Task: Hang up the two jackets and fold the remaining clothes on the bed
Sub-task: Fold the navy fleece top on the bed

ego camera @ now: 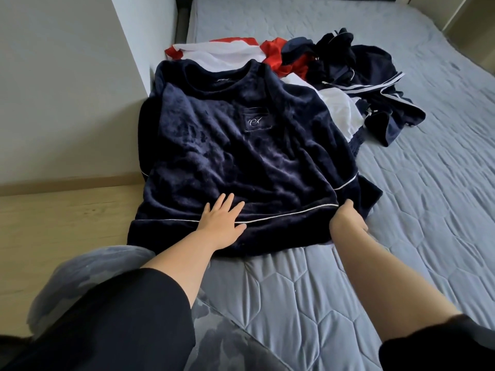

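Note:
A navy velvet top point(230, 156) with white piping and a chest pocket lies spread face up on the blue quilted bed point(294, 303). My left hand point(222, 220) presses flat on its lower hem, fingers straight. My right hand point(348, 220) grips the hem's right corner, fingers curled under the fabric. Behind the top lies a white and red garment point(222, 53), and a heap of navy clothes with white stripes point(375, 84) is at the right.
The top's left edge hangs over the bed's side toward a wooden floor point(53, 218). A white wall point(67, 76) stands at the left. Bare quilt stretches across the bed's right side point(428, 196) and far end.

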